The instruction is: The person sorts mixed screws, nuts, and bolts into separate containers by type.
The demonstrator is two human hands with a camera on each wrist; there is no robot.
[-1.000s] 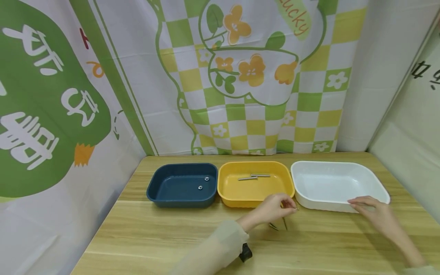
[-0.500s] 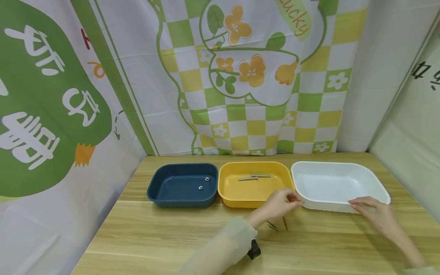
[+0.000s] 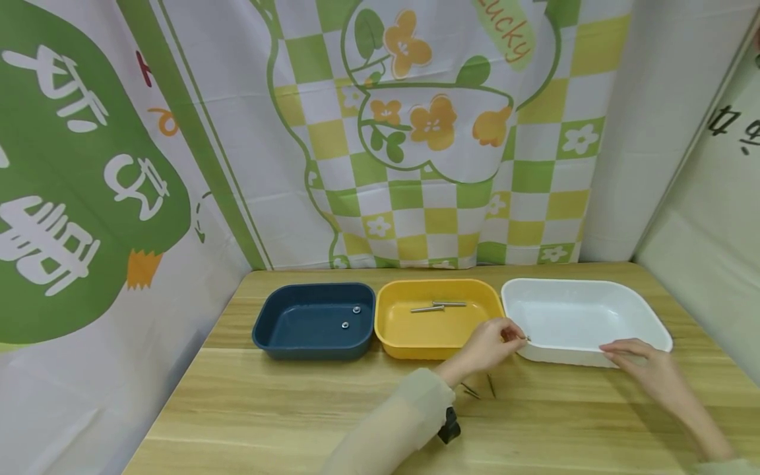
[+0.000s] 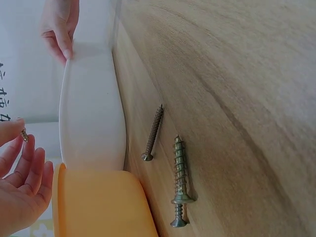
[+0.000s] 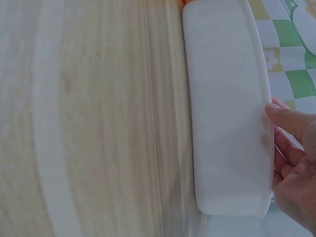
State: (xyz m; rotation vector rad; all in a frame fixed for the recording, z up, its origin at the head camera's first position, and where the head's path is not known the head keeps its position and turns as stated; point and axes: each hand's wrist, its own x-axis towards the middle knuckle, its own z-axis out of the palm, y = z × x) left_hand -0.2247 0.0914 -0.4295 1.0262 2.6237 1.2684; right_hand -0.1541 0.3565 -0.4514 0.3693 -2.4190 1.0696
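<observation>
L hand [image 3: 489, 344] fwd, nr wht bin [image 3: 564, 356]

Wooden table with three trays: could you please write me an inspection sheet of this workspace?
Surface: light wooden table.
Job's things: navy rounded plastic-looking tray with two silver nuts; similar yellow tray with two long silver bolts; white tray; loose metal screws on the table.
Clutter: nothing seen.
Left hand: pinches a small brassy screw near the white tray's rim.
Right hand: grips the white tray's near rim.
Cables: nothing seen.
Surroundings: white fabric drape with green and yellow checks behind the table.
</observation>
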